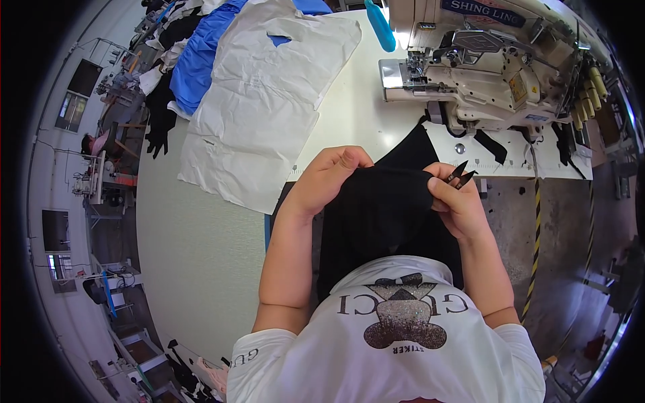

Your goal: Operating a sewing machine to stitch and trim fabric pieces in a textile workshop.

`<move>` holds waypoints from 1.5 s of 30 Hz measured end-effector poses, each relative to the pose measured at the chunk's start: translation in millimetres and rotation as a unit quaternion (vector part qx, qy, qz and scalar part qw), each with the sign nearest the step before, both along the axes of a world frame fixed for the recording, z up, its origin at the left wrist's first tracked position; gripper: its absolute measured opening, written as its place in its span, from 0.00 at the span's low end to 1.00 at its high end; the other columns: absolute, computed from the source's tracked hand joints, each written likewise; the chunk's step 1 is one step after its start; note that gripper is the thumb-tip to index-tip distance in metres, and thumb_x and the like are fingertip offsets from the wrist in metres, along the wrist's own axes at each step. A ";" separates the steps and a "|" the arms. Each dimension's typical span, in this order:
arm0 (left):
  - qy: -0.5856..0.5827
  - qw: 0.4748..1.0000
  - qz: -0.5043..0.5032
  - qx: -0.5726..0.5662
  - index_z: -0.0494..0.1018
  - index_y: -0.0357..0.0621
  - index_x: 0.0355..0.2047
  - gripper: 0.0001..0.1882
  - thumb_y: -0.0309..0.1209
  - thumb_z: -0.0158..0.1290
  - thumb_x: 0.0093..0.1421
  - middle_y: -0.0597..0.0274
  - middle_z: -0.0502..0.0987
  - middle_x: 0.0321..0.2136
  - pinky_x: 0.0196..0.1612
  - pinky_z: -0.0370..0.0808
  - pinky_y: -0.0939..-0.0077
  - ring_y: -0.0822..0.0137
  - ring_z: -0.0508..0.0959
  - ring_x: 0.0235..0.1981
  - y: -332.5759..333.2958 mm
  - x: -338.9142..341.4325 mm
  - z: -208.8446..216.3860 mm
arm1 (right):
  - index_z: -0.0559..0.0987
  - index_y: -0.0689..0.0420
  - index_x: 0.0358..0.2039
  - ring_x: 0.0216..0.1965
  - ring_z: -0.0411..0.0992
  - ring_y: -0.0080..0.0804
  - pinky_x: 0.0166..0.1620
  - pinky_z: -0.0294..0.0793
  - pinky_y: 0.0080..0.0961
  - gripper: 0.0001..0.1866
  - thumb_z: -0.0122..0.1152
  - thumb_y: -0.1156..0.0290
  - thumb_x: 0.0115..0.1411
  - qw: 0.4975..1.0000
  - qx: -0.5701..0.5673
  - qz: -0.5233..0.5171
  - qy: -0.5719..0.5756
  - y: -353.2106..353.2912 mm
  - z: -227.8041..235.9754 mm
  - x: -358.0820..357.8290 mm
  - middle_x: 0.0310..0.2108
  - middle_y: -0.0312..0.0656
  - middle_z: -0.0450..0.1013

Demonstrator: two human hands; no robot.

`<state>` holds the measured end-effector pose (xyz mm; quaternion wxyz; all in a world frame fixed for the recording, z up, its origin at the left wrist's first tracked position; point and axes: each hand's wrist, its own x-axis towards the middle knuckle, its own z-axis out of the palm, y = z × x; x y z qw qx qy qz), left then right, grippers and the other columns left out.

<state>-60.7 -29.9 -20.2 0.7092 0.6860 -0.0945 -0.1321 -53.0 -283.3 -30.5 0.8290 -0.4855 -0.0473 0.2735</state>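
Upper right: we read pale lettering on the sewing machine's blue badge | beside: small yellow sticker | lower centre: dark letters across the white shirt and its sleeve

A single head-worn, wide fisheye view looks steeply down from above, close over the left hand and right hand.

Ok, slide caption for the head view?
Left hand and right hand hold black cloth near a sewing machine, snips tucked in the right.
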 end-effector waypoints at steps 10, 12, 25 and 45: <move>0.033 0.999 -0.016 -0.024 0.75 0.32 0.36 0.31 0.56 0.46 0.64 0.62 0.78 0.31 0.42 0.71 0.81 0.75 0.76 0.34 -4.6 -1.1 2.7 | 0.76 0.63 0.38 0.19 0.56 0.10 0.23 0.52 0.11 0.07 0.56 0.74 0.60 1.000 0.012 -0.007 0.011 -1.1 -3.3 3.7 0.22 0.28 0.68; 0.057 0.997 -0.032 -0.028 0.76 0.34 0.37 0.27 0.51 0.51 0.63 0.66 0.77 0.30 0.41 0.70 0.83 0.78 0.74 0.33 -5.6 -0.5 4.5 | 0.76 0.63 0.37 0.19 0.56 0.10 0.23 0.52 0.11 0.07 0.56 0.74 0.60 1.000 0.010 -0.009 0.010 -1.0 -3.8 3.9 0.23 0.28 0.68; 0.083 0.996 0.006 -0.010 0.77 0.35 0.33 0.08 0.29 0.55 0.59 0.71 0.76 0.28 0.38 0.70 0.83 0.80 0.72 0.32 -17.0 -6.1 12.6 | 0.75 0.62 0.36 0.18 0.56 0.11 0.22 0.52 0.11 0.07 0.56 0.72 0.59 0.994 0.080 -0.015 0.068 -2.2 -11.0 6.9 0.21 0.28 0.67; 0.025 0.996 0.045 0.066 0.78 0.31 0.39 0.13 0.30 0.57 0.60 0.62 0.81 0.33 0.40 0.73 0.81 0.75 0.77 0.34 -39.3 -24.3 37.9 | 0.79 0.60 0.30 0.24 0.64 0.15 0.28 0.62 0.15 0.10 0.63 0.85 0.46 0.865 -0.284 -0.148 -0.387 17.5 46.8 -13.1 0.28 0.34 0.73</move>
